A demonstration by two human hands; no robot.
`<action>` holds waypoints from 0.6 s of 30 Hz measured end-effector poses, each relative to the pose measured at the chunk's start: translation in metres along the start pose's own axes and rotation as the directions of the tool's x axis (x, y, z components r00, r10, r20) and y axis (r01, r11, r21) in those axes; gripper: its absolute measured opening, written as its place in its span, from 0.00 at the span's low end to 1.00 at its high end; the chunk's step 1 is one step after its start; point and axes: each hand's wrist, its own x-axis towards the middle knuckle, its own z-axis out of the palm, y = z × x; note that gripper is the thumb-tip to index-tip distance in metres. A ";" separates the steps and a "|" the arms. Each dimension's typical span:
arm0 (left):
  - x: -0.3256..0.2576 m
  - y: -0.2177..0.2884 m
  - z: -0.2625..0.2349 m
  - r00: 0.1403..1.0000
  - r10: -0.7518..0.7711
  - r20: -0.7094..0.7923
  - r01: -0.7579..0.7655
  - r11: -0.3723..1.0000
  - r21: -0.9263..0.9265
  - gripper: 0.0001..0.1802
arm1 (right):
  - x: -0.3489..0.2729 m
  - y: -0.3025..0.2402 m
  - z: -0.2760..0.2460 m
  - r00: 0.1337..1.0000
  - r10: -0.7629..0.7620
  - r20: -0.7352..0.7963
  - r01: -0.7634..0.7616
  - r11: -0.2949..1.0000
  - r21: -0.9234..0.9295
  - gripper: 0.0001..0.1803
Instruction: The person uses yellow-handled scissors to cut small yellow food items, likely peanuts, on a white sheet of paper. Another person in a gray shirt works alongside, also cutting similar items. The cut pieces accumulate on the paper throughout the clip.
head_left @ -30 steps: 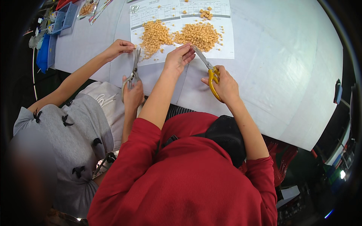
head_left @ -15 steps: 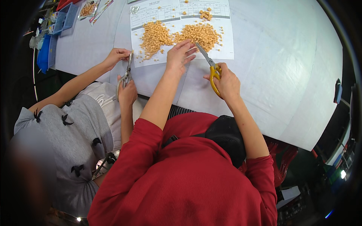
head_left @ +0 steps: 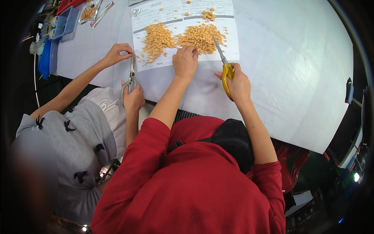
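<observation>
My right hand (head_left: 238, 82) holds yellow-handled scissors (head_left: 226, 66), with the blades pointing up and away, beside the right pile of small tan cubes (head_left: 200, 37). My left hand (head_left: 185, 61) is at that pile's near edge with its fingers curled together. What its fingertips hold, if anything, is hidden behind the hand. A left pile of tan pieces (head_left: 157, 41) lies on the same printed white sheets (head_left: 230, 54). Beyond the right pile sits a small cluster of larger tan cubes (head_left: 209, 15).
At my left, a co-worker's hands (head_left: 117, 54) pinch something tiny at the tip of silver scissors (head_left: 131, 76). A blue basket (head_left: 66, 22), a clear bag of tan pieces (head_left: 89, 11) and a red container (head_left: 67, 5) stand far left. The white table (head_left: 288, 78) extends right.
My left hand's spread fingers have curled in at the right pile's near edge. My right hand and the scissors have shifted slightly right, and the blades now look closer together.
</observation>
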 end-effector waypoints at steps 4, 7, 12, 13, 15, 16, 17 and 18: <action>0.004 0.005 -0.005 0.991 -0.115 0.068 0.125 0.977 -0.170 0.06 | -0.004 0.000 -0.003 0.996 0.005 0.093 -0.011 0.998 0.063 0.38; 0.007 0.006 -0.016 0.875 -0.373 0.310 0.484 0.632 -0.605 0.07 | -0.011 -0.005 -0.006 0.977 0.017 0.212 -0.044 0.991 0.128 0.39; 0.007 0.009 -0.037 0.716 -0.358 0.600 0.654 0.042 -0.755 0.11 | -0.018 -0.010 -0.002 0.943 0.019 0.332 -0.083 0.980 0.179 0.40; 0.007 0.008 -0.040 0.718 -0.349 0.603 0.654 0.040 -0.755 0.11 | -0.019 -0.010 -0.001 0.942 0.012 0.336 -0.080 0.979 0.188 0.40; 0.006 0.006 -0.043 0.722 -0.331 0.608 0.654 0.036 -0.756 0.12 | -0.021 -0.011 0.001 0.941 0.000 0.339 -0.074 0.976 0.206 0.40; 0.006 0.005 -0.045 0.723 -0.324 0.611 0.657 0.049 -0.752 0.12 | -0.021 -0.012 0.001 0.941 -0.006 0.338 -0.072 0.974 0.216 0.40; 0.005 0.005 -0.046 0.723 -0.318 0.613 0.661 0.061 -0.748 0.12 | -0.021 -0.014 0.001 0.942 -0.011 0.336 -0.069 0.972 0.226 0.40; 0.005 0.004 -0.047 0.725 -0.311 0.615 0.664 0.075 -0.744 0.12 | -0.021 -0.015 0.001 0.942 -0.014 0.336 -0.065 0.973 0.223 0.40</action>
